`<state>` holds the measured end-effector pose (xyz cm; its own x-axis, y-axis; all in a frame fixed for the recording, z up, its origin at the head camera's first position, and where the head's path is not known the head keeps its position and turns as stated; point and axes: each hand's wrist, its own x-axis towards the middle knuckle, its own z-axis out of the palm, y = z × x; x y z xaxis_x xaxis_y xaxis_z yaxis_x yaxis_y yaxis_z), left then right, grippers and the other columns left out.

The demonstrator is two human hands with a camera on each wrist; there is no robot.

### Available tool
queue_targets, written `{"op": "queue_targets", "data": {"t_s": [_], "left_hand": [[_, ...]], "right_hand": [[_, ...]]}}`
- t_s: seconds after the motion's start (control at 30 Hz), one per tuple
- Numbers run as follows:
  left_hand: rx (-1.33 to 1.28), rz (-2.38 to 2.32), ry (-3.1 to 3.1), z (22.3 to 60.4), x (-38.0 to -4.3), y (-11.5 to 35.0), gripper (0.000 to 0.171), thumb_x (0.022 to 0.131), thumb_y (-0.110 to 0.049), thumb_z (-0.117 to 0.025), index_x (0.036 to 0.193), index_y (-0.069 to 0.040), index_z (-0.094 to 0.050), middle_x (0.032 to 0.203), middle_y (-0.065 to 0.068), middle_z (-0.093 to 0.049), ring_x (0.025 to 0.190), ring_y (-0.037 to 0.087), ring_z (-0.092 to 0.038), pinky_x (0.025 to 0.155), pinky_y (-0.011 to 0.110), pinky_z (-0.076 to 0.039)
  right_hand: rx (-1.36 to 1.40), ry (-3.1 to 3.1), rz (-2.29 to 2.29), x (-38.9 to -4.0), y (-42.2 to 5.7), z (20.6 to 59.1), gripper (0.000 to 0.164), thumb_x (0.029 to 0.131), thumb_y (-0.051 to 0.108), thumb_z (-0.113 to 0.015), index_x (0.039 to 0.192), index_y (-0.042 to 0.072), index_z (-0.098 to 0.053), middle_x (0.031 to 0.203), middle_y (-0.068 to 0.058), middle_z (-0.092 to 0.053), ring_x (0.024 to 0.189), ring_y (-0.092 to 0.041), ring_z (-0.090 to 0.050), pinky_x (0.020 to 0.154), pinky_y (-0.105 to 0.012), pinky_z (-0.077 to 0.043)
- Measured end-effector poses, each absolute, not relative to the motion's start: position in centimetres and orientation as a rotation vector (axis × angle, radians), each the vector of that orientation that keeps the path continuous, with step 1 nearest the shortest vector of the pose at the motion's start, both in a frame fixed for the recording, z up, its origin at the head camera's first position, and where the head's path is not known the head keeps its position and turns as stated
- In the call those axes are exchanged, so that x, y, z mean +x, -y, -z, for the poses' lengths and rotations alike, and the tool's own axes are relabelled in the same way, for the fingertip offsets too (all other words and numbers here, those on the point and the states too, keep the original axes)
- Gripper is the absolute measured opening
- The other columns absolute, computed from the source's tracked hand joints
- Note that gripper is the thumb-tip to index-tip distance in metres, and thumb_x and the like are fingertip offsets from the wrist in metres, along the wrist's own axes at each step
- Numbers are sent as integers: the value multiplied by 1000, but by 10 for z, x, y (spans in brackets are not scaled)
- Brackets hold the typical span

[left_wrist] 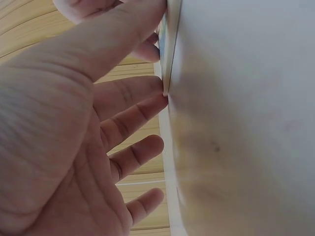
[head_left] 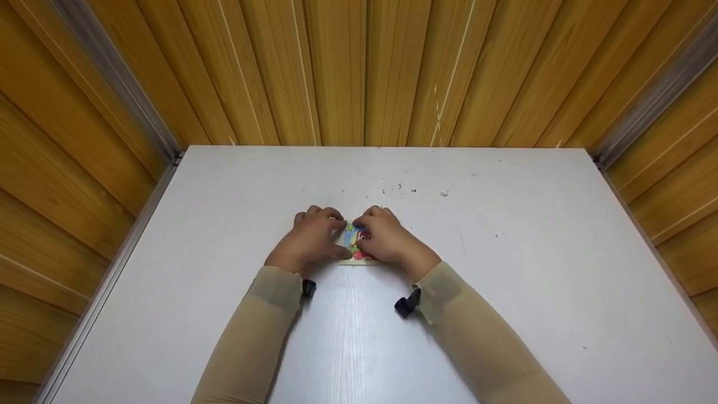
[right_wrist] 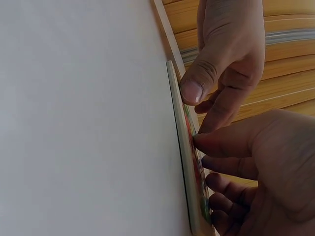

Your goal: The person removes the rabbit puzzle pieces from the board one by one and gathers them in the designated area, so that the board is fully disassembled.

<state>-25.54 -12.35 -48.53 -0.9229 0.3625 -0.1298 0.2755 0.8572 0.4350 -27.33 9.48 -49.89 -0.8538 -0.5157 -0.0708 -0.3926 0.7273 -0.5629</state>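
Note:
A small wooden puzzle board (head_left: 351, 262) with a bright cartoon picture lies flat on the white table. My left hand (head_left: 311, 238) is at its left side. In the left wrist view that hand (left_wrist: 64, 132) has its fingers fairly straight, with two fingertips touching the board's corner. Its thumb (right_wrist: 193, 91) rests on the board's top in the right wrist view. My right hand (head_left: 387, 238) reaches over the right part of the picture. In the right wrist view its bent fingers (right_wrist: 229, 169) have their tips on the picture. Whether they pinch a loose piece is hidden.
The white table (head_left: 359, 336) has small dark marks (head_left: 414, 191) beyond the hands. Wood-look panels (head_left: 336, 73) stand behind it and on both sides. Black wrist straps (head_left: 405, 304) sit at the sleeve ends.

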Motion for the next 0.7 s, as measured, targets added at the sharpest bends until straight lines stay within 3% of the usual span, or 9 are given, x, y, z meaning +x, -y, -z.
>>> {"op": "queue_targets", "data": {"t_s": [0.3,0.7], "left_hand": [[492,-592,-2836,485,-257,121,74,89,-44,-98,152,-12,-73,158,5,-65,152,36,-49,132,63,-33],[429,-650,-2854,487,-258,121,76,83,-42,-103,147,-10,-76,158,7,-67,151,35,-50,131,62,-35]], "right_hand": [[-669,-2613,866,-280,-97,501,49,104,21,-73,149,4,-63,153,-20,-52,144,-40,-45,131,-59,-35],[-659,-2586,902,-279,-97,502,51,103,20,-76,149,4,-60,154,-19,-53,143,-39,-45,133,-59,-32]]}}
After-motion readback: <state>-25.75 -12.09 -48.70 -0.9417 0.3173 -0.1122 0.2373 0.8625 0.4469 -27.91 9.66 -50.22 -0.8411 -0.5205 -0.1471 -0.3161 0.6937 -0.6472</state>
